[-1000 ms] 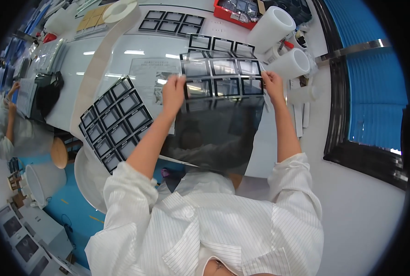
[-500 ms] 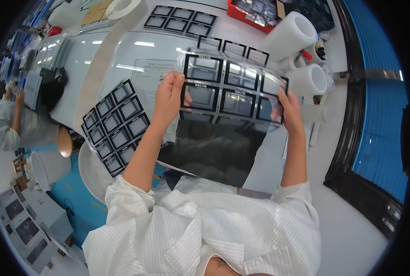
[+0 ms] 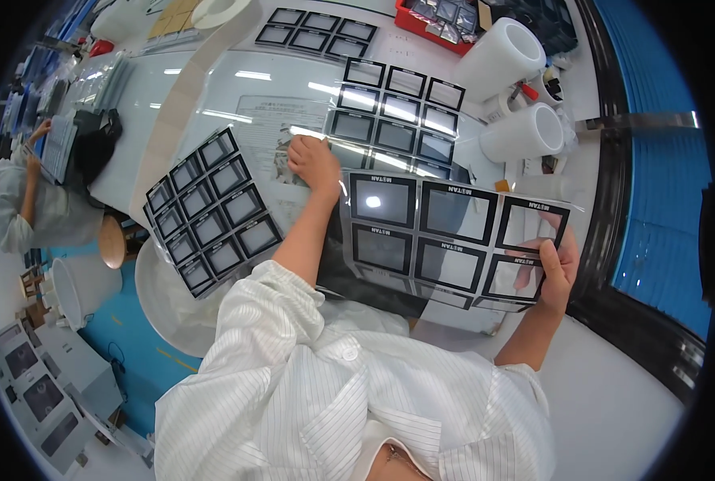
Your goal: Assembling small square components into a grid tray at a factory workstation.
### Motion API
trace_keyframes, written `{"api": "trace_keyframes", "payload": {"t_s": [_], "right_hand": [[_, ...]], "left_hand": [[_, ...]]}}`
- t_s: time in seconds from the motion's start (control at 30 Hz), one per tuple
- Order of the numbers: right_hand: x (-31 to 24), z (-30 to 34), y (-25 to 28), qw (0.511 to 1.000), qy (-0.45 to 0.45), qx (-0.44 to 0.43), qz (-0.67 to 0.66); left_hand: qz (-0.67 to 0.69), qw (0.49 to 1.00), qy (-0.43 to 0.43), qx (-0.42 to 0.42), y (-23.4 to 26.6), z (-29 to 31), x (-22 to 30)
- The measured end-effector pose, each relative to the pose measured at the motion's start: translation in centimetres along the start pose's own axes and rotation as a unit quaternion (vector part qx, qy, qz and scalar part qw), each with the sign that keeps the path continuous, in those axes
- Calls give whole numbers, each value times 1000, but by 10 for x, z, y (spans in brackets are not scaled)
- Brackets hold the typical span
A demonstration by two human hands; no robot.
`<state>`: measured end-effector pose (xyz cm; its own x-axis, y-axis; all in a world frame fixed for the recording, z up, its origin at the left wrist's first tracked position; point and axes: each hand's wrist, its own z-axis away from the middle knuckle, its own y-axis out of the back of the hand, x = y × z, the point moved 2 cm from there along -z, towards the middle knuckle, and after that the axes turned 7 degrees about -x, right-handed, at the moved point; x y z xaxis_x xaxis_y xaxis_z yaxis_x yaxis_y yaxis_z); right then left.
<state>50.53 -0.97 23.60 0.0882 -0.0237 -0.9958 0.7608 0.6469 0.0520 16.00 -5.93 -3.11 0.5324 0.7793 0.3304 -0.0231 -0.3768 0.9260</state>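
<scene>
My right hand [image 3: 559,271] grips a clear sheet [image 3: 494,248] printed with black rectangular frames by its right edge, the thumb on top and fingers showing through from beneath. This sheet is tilted above the near right part of the table. A similar framed sheet [image 3: 397,107] lies flat farther back. At that sheet's left edge my left hand [image 3: 313,164] is closed, its fingers curled; what they hold, if anything, is hidden. Under and beside this hand is a printed paper [image 3: 263,120] beneath a clear layer.
Another framed sheet [image 3: 211,210] overhangs the table's left edge, above a white tub [image 3: 150,301]. One more framed sheet [image 3: 317,32] lies at the back. White rolls [image 3: 502,56] and a red bin [image 3: 433,36] stand back right. A person [image 3: 28,196] works at far left.
The sheet held in both hands has come nearer and to the right, now only in my right hand. My left hand has let go of it and moved to the sheet on the table.
</scene>
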Motion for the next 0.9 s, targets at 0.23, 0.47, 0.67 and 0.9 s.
{"api": "trace_keyframes", "payload": {"t_s": [0.23,0.47,0.67,0.9], "right_hand": [[-5,25,-4,1000,-12,24,-6],[-10,6,-30,997,-41,48,-42],[-12,-31,-34,999,36,11,-33],[41,-100,-20,997,-7,53,-47]], "left_hand": [[231,954,1,-193,41,10,13],[100,975,-200,11,65,29,-27],[720,261,217,-606,133,65,-15],[607,539,33,-583,163,92,-53]]}}
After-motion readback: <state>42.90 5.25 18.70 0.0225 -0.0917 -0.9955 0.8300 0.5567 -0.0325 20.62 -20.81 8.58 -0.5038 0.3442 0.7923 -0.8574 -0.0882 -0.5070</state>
